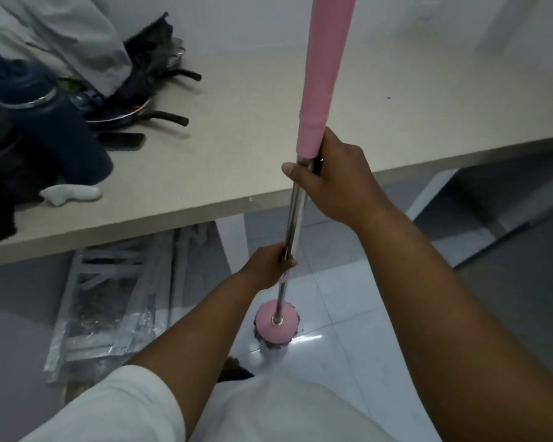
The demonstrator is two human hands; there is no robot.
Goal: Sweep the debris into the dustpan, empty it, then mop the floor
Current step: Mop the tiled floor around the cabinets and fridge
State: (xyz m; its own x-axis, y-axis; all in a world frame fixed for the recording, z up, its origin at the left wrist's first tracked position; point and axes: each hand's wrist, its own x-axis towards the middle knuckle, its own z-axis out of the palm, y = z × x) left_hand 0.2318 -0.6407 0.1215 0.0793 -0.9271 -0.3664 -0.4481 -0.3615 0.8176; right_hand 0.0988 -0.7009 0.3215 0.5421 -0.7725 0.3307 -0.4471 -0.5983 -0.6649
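Head view: mop (277,325) upright, head on white floor tile (348,298) just near of table (268,100) edge. Right hand (329,180) clenched round steel shaft below pink grip; left hand (268,266) clenched lower down. Both forearms extended forward.

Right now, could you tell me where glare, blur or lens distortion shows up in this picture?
Head view: glare streaks the wet floor tile just right of the mop head; the wide lens bends the table edge and swells the near arms; the pans and bottle at left look soft and dim.
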